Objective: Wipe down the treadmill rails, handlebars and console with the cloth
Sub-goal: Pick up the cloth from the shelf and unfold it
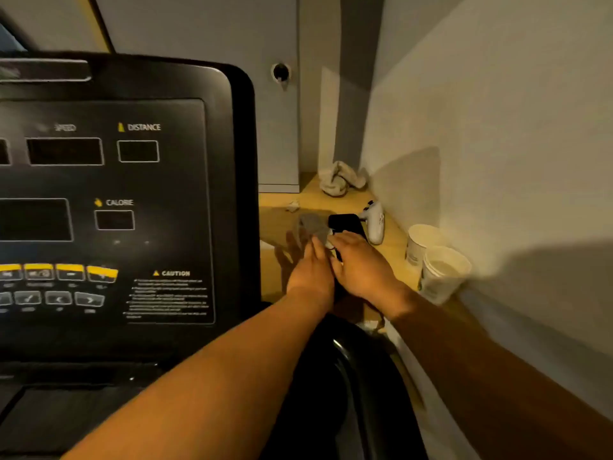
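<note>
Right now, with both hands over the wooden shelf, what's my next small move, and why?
Probably close the left hand on the grey cloth and lift it toward the console. Its fingertips reach the cloth on the wooden shelf, but a firm grip isn't clear. The right hand lies over the black phone beside it, which the wiping doesn't need.

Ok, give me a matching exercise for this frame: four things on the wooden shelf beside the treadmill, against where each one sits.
Things:
1 grey cloth
2 game controller
3 crumpled towel
4 paper cups

Places:
A far corner of the shelf
B right of the right hand
C at the fingers of the left hand
D just right of the black phone

Pairs: 1-C, 2-D, 3-A, 4-B.
</note>
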